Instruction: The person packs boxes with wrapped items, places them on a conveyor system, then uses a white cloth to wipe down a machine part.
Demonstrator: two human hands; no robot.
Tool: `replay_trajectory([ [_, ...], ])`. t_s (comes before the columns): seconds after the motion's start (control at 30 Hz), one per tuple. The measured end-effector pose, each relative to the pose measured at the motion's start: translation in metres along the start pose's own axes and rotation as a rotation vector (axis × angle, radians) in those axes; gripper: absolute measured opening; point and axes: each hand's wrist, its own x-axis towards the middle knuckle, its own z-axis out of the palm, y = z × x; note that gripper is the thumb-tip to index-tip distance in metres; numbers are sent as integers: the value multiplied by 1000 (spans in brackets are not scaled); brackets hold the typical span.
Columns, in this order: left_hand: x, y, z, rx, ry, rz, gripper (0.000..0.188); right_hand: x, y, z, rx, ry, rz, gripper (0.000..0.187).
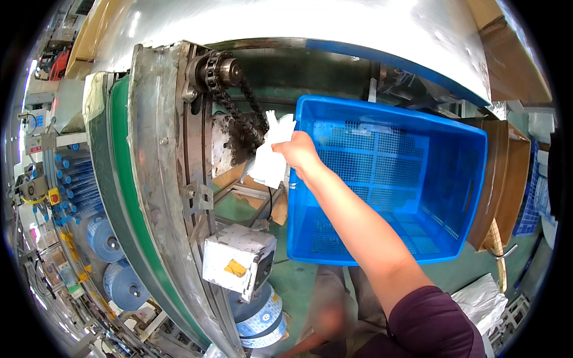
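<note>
White, crumpled material (268, 164), cloth or paper, is clamped in the right hand (297, 153) beside the left rim of a blue plastic crate (388, 104). The left hand (330, 320) is a blur low in the view, well apart from the right; whether it grips anything, I cannot tell. A drive chain (211, 73) runs near the white piece, a green belt (122, 137) farther left. Cardboard (507, 185) stands just right of the crate.

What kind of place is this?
Probably a factory or packing workshop. You can see what looks like a green conveyor belt, a metal drive chain on a machine, and big blue-and-white rolls of material.
</note>
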Motion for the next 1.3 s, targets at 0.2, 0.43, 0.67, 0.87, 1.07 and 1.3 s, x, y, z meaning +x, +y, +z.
replay_trajectory([
  [0.2,4,10,2,7,12,-12,38,13,-1,-3,-356,146,-98,22],
  [0.43,-22,-8,-11,-36,-29,105,34,11,7,-8,-161,17,-105,18],
  [0.67,-46,-16,-14,196,207,165,31,10,10,-6,-236,57,-326,26],
  [0.87,3,-81,14,1492,2270,-196,20,19,-1,-16,25,-101,-206,23],
  [1.07,2,-87,14,1611,2725,-337,24,27,-19,-17,10,-177,-61,27],
  [1.3,17,-63,20,1634,2694,-221,24,31,-25,-25,245,-285,143,31],
])
